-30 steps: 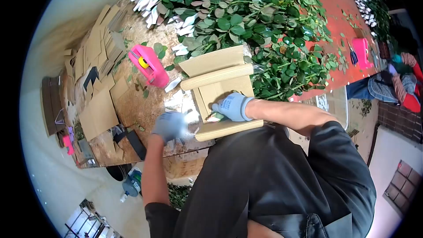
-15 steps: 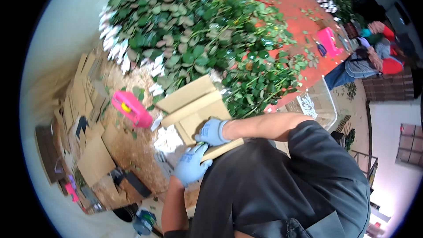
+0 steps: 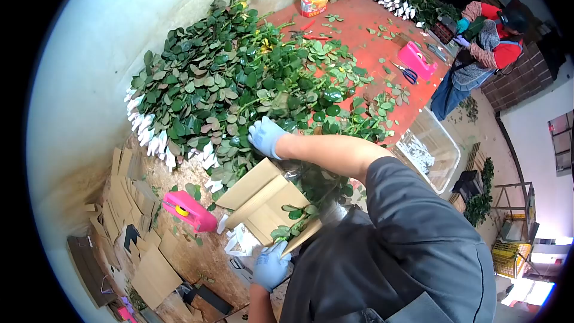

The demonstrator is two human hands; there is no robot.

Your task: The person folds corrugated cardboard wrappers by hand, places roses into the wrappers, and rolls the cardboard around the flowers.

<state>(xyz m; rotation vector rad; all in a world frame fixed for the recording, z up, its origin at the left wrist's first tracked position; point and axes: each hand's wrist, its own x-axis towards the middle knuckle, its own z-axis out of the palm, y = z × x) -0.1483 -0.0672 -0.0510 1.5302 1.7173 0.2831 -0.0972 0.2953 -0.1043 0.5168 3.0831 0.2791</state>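
My left hand (image 3: 270, 266), in a blue glove, is closed at the lower corner of an opened cardboard box (image 3: 266, 215) in front of my body. A leafy stem (image 3: 293, 222) lies over the box beside those fingers; whether they also pinch it is hidden. My right hand (image 3: 266, 138), gloved the same way, is stretched out over a large pile of leafy stems (image 3: 221, 84). Its fingers are somewhat apart and touch the leaves. White-wrapped heads (image 3: 142, 124) line the left edge of the pile.
A pink tape dispenser (image 3: 190, 211) and flattened cardboard (image 3: 154, 272) lie at left. On the red tabletop (image 3: 359, 54) are scissors (image 3: 406, 74), red-handled cutters (image 3: 314, 37) and another pink dispenser (image 3: 417, 61). A clear bin (image 3: 445, 161) stands at right. A co-worker (image 3: 487, 54) stands beyond.
My right hand has left the box and reached out to the pile. A leafy stem now shows on the box. My left hand stays at its corner, and the view has shifted.
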